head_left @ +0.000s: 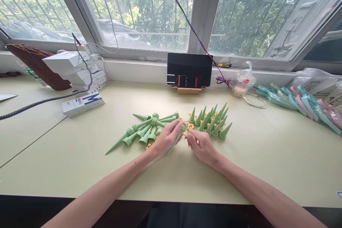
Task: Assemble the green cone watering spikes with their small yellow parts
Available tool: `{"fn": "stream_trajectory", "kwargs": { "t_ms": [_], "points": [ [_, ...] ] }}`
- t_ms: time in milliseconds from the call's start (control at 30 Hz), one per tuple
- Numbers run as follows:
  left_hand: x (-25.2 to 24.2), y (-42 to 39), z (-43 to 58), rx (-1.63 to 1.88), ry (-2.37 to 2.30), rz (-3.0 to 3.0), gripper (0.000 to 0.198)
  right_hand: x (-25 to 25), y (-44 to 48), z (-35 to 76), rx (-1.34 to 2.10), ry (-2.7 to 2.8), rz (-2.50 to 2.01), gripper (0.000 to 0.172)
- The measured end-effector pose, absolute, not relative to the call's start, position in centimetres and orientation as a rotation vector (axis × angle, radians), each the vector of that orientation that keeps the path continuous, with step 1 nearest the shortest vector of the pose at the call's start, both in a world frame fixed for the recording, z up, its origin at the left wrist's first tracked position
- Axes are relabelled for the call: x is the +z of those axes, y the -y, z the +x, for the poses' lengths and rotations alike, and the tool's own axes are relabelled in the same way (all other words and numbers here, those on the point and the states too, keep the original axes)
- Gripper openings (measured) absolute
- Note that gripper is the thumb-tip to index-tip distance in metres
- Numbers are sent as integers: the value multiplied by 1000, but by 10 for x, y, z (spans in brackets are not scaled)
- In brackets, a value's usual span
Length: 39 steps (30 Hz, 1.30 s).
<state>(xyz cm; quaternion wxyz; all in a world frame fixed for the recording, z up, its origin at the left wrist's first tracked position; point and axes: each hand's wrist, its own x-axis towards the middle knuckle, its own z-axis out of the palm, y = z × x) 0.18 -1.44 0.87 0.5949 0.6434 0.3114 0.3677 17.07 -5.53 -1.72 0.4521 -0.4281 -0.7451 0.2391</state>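
Pale yellow-green table (pixel 133 181) under a row of barred windows (pixel 144 10), foliage outside. Clock positions read from the hands, 12 toward the windows. At 12, a phone (pixel 196 82) leans upright on a small cardboard stand (pixel 188 91), a dark panel (pixel 197 65) behind it. Containers: between 1 and 2, a knotted clear bag (pixel 248 73) holding a pale cup (pixel 237 89), cup contents not discernible; between 2 and 3, farther out, looped strips (pixel 307 103), teal and pink, lying by clear plastic packaging (pixel 311 78); at 10, stacked white boxes (pixel 66 62), and nearer, a single white box (pixel 83 104) with blue lettering, insides not visible. Specimen in hand: a green spike (pixel 175 143), light green, matte, long and tapering, with a wider collar at the head; located at the centre, near the table's front part, tilted, tip toward 7, head toward 1. Left hand (pixel 168 136): fingers closed around it, near the head. Right hand (pixel 202 146): thumb and fingers pinched on a small yellow piece (pixel 184 133), held at the spike's head. At 9, loose green spikes (pixel 145 137) lie crossed in a heap; between 1 and 3, green cones (pixel 210 128) stand points up in a cluster. More yellow bits (pixel 189 125) lie between both groups.
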Motion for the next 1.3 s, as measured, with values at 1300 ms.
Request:
{"fn": "stream_trajectory", "kwargs": {
  "t_ms": [1300],
  "points": [
    [7, 12, 3, 870, -746, 1539, 35, -17, 55, 166, 924, 1438, -1110, 54]
  ]
}}
